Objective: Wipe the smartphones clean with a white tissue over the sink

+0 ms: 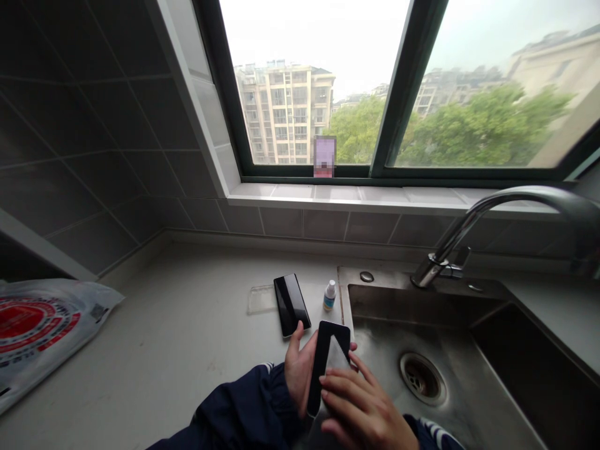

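Observation:
My left hand (299,369) grips a smartphone (323,350) from below and the side, its dark screen facing up. A pale grey cloth (335,355) lies on the screen, with my right hand (359,400) pressing it down under the fingers. Just beyond, a second smartphone (291,304) with a dark glossy screen rests on the counter, partly over a clear phone case (260,300). A small white-capped bottle (329,295) with a blue label stands upright between that phone and the sink.
A steel sink (375,337) with a drain (422,379) and chrome faucet (469,219) is to the right. A white plastic bag (70,312) with red print lies on the counter (187,312) at left. A window (309,75) is behind.

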`<act>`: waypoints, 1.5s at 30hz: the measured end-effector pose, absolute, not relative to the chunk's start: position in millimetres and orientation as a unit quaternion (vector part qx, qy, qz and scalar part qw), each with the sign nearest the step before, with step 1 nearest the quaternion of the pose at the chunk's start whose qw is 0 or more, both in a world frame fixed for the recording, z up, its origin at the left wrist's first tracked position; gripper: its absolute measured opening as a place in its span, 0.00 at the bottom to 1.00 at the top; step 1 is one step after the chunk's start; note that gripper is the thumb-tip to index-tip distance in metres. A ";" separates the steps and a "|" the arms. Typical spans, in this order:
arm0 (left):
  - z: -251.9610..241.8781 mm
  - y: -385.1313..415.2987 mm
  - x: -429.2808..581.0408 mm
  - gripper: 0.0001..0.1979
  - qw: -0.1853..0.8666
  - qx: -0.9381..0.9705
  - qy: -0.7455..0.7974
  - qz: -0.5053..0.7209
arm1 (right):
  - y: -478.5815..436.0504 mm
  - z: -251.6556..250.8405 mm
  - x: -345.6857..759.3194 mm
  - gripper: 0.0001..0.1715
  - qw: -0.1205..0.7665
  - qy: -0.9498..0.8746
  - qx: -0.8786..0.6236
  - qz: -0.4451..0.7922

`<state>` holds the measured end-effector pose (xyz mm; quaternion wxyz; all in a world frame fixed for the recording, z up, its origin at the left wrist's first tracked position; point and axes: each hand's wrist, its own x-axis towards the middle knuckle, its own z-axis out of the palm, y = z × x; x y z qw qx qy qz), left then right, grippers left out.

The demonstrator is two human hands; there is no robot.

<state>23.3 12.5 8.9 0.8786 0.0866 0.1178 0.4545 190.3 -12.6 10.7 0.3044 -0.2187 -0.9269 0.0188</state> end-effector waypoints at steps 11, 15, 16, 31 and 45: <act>-2.3 16.0 17.8 0.38 0.882 0.079 0.104 0.453 | -13.7 2.2 189.5 0.21 0.251 -0.941 -0.222 -0.041; -4.2 15.8 17.6 0.38 0.881 0.080 0.109 0.453 | -14.6 1.8 187.8 0.21 0.251 -0.939 -0.228 -0.051; -4.6 15.7 17.7 0.38 0.881 0.081 0.111 0.453 | -14.7 1.6 187.4 0.21 0.249 -0.939 -0.228 -0.055; 6.8 9.7 22.8 0.34 0.882 0.090 0.158 0.434 | -18.6 -1.1 179.9 0.25 0.242 -0.936 -0.225 -0.117; 19.1 7.3 25.8 0.40 0.907 0.095 0.066 0.404 | -18.1 -0.5 186.1 0.29 0.183 -0.933 -0.304 -0.063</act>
